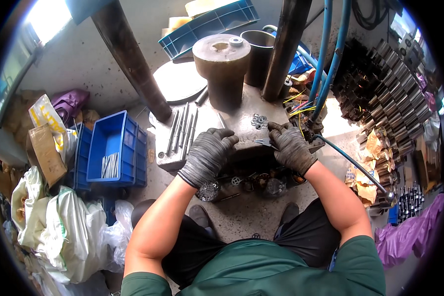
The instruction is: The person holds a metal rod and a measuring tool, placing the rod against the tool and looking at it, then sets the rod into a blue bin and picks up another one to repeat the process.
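My left hand (209, 152), in a dark grey knit glove, is over the front edge of the metal press table (246, 109). Its fingers are curled together, and what they hold, if anything, is hidden. A short thin rod (221, 120) lies just beyond its fingertips. My right hand (292, 147), gloved alike, is closed round small pliers (265, 143) whose silver pointed tips face left, toward my left hand. Just past them on the table is a little heap of metal rings (259, 121). Several steel rods (183, 127) lie side by side to the left of my left hand.
A thick metal cylinder (221, 74) stands mid-table between two dark columns (133, 61). At left is a blue crate (116, 148) with rods inside, beside white sacks (69, 227). Blue hoses (326, 64), a ball-ended lever (360, 170) and stacked metal parts (402, 91) occupy the right.
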The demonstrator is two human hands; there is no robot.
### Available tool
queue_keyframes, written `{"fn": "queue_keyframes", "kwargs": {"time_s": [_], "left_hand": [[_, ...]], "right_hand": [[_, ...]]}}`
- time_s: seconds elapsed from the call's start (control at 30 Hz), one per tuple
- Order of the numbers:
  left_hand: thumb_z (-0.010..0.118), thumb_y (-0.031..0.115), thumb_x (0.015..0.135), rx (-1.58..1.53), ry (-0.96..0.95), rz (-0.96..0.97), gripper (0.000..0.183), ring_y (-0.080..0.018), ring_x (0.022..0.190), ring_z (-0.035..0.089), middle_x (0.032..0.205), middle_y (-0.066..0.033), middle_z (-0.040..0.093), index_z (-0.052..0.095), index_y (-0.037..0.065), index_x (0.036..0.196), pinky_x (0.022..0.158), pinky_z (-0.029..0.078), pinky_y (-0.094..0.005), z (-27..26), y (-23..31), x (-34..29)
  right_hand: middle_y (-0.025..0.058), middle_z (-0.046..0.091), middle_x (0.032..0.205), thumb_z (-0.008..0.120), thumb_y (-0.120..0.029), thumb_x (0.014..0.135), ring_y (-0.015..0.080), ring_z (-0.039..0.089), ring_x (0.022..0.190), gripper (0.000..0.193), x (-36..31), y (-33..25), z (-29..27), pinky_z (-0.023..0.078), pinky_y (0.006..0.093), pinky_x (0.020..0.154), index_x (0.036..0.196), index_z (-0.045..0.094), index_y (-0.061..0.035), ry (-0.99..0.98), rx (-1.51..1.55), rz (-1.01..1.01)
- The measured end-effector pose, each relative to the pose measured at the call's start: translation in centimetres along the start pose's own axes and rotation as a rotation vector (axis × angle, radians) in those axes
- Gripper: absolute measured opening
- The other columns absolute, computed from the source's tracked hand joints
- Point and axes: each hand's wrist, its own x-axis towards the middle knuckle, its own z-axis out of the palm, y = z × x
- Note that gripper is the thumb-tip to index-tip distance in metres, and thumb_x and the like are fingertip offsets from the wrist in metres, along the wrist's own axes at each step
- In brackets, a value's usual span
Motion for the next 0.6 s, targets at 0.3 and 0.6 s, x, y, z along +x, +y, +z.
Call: {"fn": "queue_keyframes", "kwargs": {"time_s": [0.3, 0.6], "left_hand": [[0.067, 0.007, 0.101, -0.157, 0.583, 0.190, 0.018, -0.0172, 0.091, 0.064, 0.101, -0.0069, 0.068, 0.069, 0.003, 0.118, 0.085, 0.053, -0.0318, -1.1, -2.4, 0.2], [0.064, 0.019, 0.105, -0.284, 0.351, -0.185, 0.023, -0.0181, 0.094, 0.066, 0.106, -0.0107, 0.072, 0.066, 0.001, 0.119, 0.088, 0.053, -0.0345, 2.9, -4.5, 2.5]], "right_hand": [[0.0148, 0.069, 0.127, 0.072, -0.021, 0.075, 0.0377, 0.061, 0.110, 0.033, -0.6, 0.5, 0.5, 0.049, 0.0486, 0.095, 0.103, 0.068, -0.0045, 0.111, 0.078, -0.036], [0.0123, 0.067, 0.093, 0.073, -0.010, 0.074, 0.0370, 0.061, 0.093, 0.020, -1.0, 1.3, 1.4, 0.049, 0.0485, 0.085, 0.093, 0.066, -0.0070, 0.268, 0.134, -0.143]]}}
